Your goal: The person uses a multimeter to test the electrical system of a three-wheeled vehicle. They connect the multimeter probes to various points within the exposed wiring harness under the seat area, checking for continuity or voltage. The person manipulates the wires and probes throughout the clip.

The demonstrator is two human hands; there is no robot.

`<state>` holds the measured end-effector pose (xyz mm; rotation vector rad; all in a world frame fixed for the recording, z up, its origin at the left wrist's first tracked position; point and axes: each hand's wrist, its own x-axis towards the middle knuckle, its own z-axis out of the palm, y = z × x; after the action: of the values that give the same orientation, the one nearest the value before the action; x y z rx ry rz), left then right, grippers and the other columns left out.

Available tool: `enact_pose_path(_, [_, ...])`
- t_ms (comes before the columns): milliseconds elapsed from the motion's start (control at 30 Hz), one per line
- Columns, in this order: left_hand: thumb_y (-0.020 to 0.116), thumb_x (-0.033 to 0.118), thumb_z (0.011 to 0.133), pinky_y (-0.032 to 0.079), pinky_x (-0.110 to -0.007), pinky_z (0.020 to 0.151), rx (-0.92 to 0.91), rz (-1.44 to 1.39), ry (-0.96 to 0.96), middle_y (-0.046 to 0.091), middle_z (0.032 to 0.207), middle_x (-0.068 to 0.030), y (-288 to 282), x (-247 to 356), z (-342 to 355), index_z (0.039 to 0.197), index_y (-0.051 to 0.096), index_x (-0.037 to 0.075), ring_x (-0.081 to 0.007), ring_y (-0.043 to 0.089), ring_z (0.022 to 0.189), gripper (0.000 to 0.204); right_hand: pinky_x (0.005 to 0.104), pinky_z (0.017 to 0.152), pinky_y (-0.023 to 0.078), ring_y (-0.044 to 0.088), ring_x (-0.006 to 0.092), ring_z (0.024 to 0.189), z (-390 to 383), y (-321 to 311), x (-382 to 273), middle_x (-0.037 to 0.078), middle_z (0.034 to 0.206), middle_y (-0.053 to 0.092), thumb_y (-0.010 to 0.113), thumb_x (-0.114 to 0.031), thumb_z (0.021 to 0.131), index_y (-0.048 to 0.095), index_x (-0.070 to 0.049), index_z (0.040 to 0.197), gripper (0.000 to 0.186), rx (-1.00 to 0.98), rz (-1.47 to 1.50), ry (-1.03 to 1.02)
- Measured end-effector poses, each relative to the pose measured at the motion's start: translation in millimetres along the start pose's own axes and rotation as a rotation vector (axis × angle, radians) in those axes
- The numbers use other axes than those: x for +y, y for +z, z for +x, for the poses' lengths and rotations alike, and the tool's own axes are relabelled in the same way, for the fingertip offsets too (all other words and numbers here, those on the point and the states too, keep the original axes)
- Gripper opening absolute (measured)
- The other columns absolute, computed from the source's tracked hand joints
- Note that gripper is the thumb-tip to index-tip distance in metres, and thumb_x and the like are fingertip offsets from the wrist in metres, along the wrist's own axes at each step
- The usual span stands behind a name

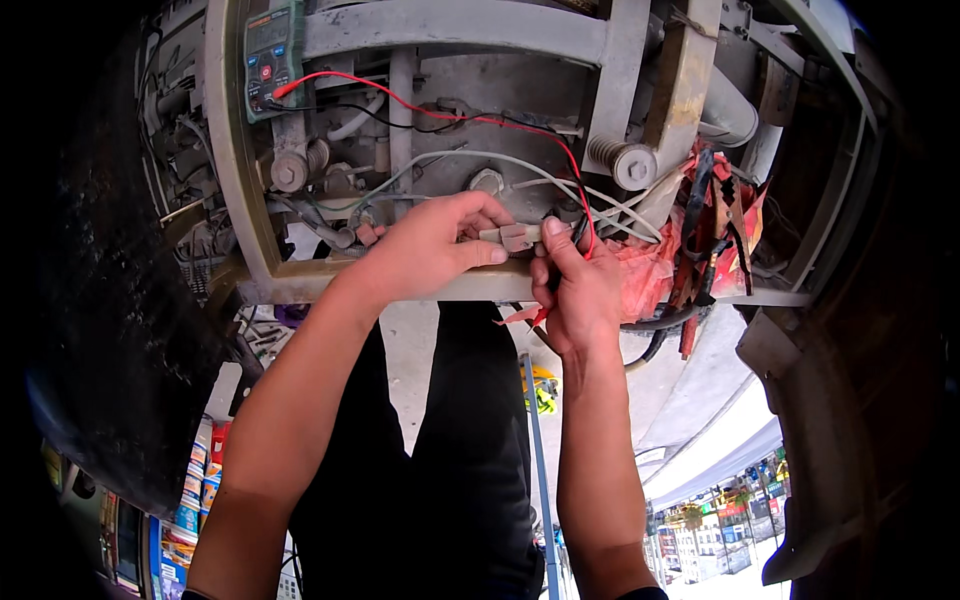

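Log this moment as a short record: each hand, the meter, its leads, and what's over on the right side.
Left hand: thumb and fingers about the left end of a pale connector; firmness of grip unclear
Right hand: thumb and fingers holding the connector's right end
Meter: green-cased multimeter, upper left, at the metal frame
Leads: red lead and black lead, running from the meter toward the right hand
Right side: torn red wrapping beside dark cables

Multimeter [268, 58] shows grey, edged green; red lead [335, 73]; black lead [400, 126]; connector [514, 238] cream and dusty pink; sheeting [645, 275] faded red; trousers [470, 430] plain black.
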<state>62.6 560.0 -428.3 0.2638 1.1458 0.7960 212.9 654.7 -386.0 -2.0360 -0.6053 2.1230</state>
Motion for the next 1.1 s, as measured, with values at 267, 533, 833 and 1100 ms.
enact_pose_path(267, [0.064, -0.002, 0.084, 0.051, -0.029, 0.080, 0.011, 0.149, 0.060, 0.069, 0.097, -0.0091, 2, 11, 10, 0.104, 0.059, -0.001, -0.0133, 0.064, 0.090, 0.021, 0.0215, 0.040, 0.034, 0.051, 0.0095, 0.048, -2, -4, 3, 0.003, 0.068, 0.057, 0.066, -0.011, 0.092, 0.058, -0.002, 0.086, 0.013, -0.043, 0.041, 0.022])
enact_pose_path(533, [0.064, -0.001, 0.083, 0.052, -0.032, 0.080, 0.118, 0.232, 0.100, 0.070, 0.097, -0.0107, 21, 15, 4, 0.111, 0.057, -0.001, -0.0182, 0.066, 0.091, 0.029, 0.0214, 0.040, 0.035, 0.050, 0.0078, 0.049, 0, -9, -7, 0.002, 0.070, 0.058, 0.070, -0.016, 0.090, 0.062, 0.000, 0.102, 0.021, -0.069, -0.151, 0.059])
enact_pose_path(833, [0.063, 0.004, 0.085, 0.050, -0.041, 0.085, 0.365, 0.648, 0.190, 0.069, 0.103, -0.0168, 29, 2, -10, 0.124, 0.050, 0.003, -0.0372, 0.064, 0.100, 0.041, 0.0207, 0.039, 0.028, 0.043, 0.0051, 0.047, 5, 3, -3, -0.001, 0.062, 0.052, 0.073, -0.013, 0.085, 0.061, -0.001, 0.095, 0.020, -0.116, -0.183, 0.121])
enact_pose_path(1100, [0.057, 0.002, 0.086, 0.047, -0.043, 0.090, 0.454, 0.529, 0.322, 0.067, 0.104, -0.0177, 30, -11, -17, 0.115, 0.055, 0.001, -0.0373, 0.061, 0.102, 0.029, 0.0230, 0.038, 0.031, 0.046, 0.0094, 0.048, 17, 0, -19, 0.008, 0.072, 0.058, 0.068, -0.019, 0.086, 0.062, 0.003, 0.088, 0.023, -0.264, -0.270, 0.252])
